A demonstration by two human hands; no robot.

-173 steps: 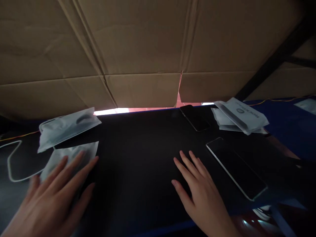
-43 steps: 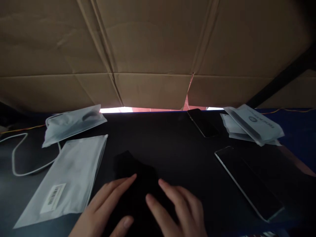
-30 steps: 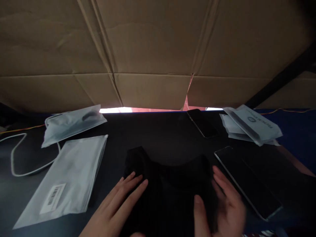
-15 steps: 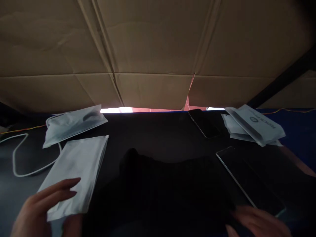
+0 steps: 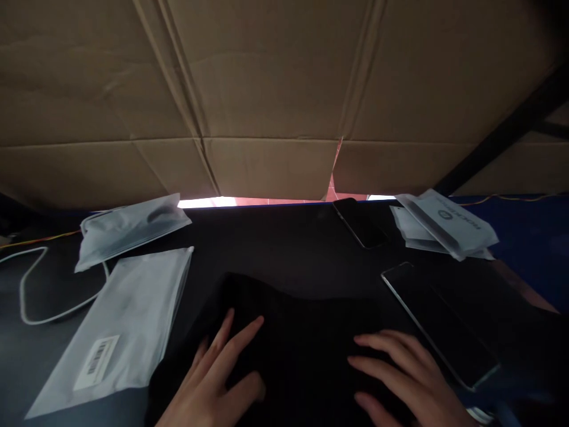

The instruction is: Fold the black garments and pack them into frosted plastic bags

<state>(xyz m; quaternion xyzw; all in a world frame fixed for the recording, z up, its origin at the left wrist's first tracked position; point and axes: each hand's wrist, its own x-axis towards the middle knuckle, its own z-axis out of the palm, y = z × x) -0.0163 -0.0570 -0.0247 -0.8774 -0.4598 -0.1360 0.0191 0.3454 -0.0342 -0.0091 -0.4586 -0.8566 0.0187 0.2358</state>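
A black cloth-like item (image 5: pixel 302 338) lies at the near middle, too dark to make out its kind. My left hand (image 5: pixel 217 373) rests on its left part, fingers spread and stretched out. On its right part lies my right hand (image 5: pixel 395 373), fingers apart and holding nothing. Left of my left hand is a white zip pouch (image 5: pixel 137 302) with a barcode label (image 5: pixel 96 362) at its near end. Just right of my right hand lies a dark phone-shaped slab (image 5: pixel 440 326) with a clear, pale edge.
A second frosted pouch (image 5: pixel 133 228) and a white cable (image 5: pixel 53 320) are at the left. A black phone (image 5: pixel 359 222) lies at the back. Printed white pouches (image 5: pixel 448 225) are stacked back right. Cardboard (image 5: pixel 267 89) walls off the far side of the dark table (image 5: pixel 275 243).
My left hand has left the white pouch and moved right onto the black item, uncovering the barcode label. My right hand has moved left and up, onto the black item.
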